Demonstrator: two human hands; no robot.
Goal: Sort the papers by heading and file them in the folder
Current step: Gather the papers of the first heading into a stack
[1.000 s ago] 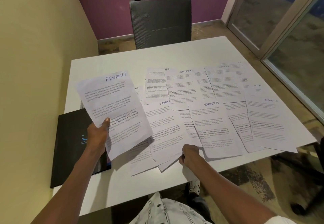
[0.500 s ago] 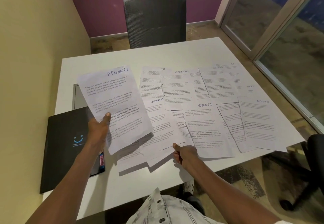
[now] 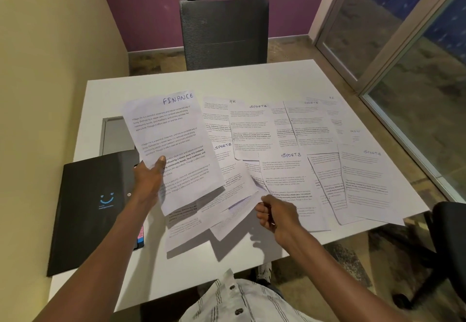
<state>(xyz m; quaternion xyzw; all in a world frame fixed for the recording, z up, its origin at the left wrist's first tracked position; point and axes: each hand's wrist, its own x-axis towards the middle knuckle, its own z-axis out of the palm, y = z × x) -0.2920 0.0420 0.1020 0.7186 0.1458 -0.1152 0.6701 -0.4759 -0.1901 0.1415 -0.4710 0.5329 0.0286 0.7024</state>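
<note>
My left hand holds up a sheet headed FINANCE, tilted above the table's left half. My right hand pinches the lower corner of a sheet headed SPORTS, which is raised a little off the overlapping spread. Many printed papers cover the middle and right of the white table, with headings SPORTS and HR visible. A closed black folder with a blue smiley lies flat at the left, beside my left wrist.
A grey panel is set into the tabletop behind the folder. A black mesh chair stands at the far side. Another black chair is at the right corner, where papers overhang the table's edge. A yellow wall runs along the left.
My right hand has closed on a sheet's lower corner and raised it slightly off the spread. The FINANCE sheet stays held up in my left hand.
</note>
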